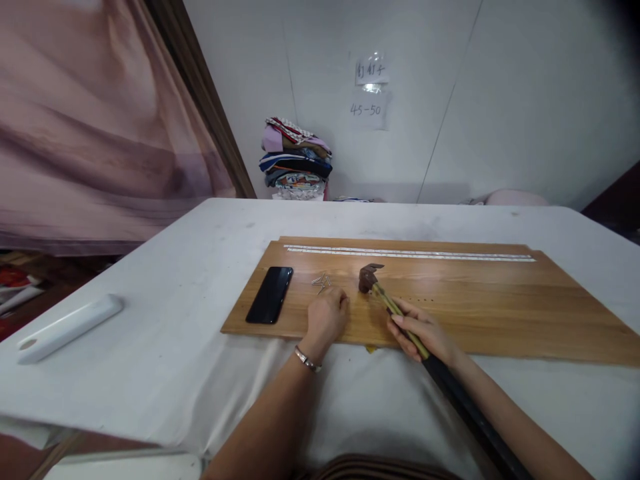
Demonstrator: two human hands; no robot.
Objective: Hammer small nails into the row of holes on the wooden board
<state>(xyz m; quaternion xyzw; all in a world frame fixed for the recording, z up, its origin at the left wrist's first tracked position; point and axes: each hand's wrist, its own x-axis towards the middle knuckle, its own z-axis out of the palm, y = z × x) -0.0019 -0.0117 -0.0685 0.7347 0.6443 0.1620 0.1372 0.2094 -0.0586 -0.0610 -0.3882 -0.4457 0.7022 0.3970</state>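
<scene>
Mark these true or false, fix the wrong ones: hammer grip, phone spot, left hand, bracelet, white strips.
1. The right hand grips the hammer. True.
2. The black phone lies on the wooden board. True.
3. The left hand is on the phone. False: it is beside the metal nails, right of the phone; whether it holds a nail can't be seen.
4. A bracelet circles the left wrist. True.
5. The white strips lie along the board's near edge. False: they run near its far edge.
</scene>
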